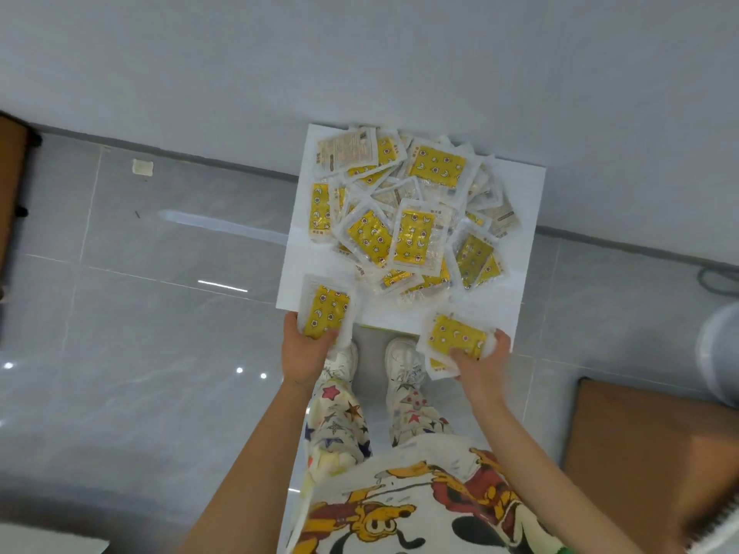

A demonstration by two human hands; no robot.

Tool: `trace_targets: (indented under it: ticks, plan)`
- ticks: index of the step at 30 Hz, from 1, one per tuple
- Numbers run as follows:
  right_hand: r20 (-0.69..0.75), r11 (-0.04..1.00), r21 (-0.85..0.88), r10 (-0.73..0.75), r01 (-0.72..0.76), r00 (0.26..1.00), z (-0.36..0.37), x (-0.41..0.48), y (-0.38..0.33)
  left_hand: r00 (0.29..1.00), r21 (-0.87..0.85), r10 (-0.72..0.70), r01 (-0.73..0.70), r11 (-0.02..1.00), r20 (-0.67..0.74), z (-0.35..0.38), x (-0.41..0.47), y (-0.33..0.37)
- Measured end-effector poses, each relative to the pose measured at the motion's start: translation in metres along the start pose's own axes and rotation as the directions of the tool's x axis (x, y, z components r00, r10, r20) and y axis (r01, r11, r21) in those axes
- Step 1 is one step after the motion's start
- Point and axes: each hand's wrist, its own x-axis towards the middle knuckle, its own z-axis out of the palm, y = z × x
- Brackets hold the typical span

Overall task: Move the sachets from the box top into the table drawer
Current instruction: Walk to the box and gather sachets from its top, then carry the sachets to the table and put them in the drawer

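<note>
A white box top (516,217) stands on the floor against the wall, straight in front of my feet. A heap of several yellow-and-clear sachets (408,209) covers most of it. My left hand (306,353) grips a yellow sachet (326,313) at the box's near left corner. My right hand (482,357) holds a small stack of sachets (452,339) at the box's near right edge. No drawer is in view.
Glossy grey floor tiles (160,333) spread to the left. A brown wooden surface (656,453) sits at the lower right and another brown edge (10,185) at the far left. A small pale scrap (142,168) lies on the floor near the wall.
</note>
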Motion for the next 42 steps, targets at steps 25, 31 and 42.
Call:
trace_targets:
  ticks: [25,31,42]
  plan:
    - [0.851,0.676,-0.088,-0.331,0.731,0.408,0.272,-0.418,-0.147,0.862,-0.637,-0.073,-0.31,0.706,-0.501,-0.413,-0.187,-0.046]
    - [0.942,0.646,-0.124,-0.162,0.753,0.294,0.337,-0.487,-0.116,0.78,-0.751,-0.271,-0.348,0.561,-0.564,-0.472,-0.207,-0.095]
    - [0.986,0.444,-0.132,0.151,0.887,0.071,0.475,-0.588,-0.068,0.563,-0.798,-0.574,-0.497,0.341,-0.595,-0.564,-0.212,-0.154]
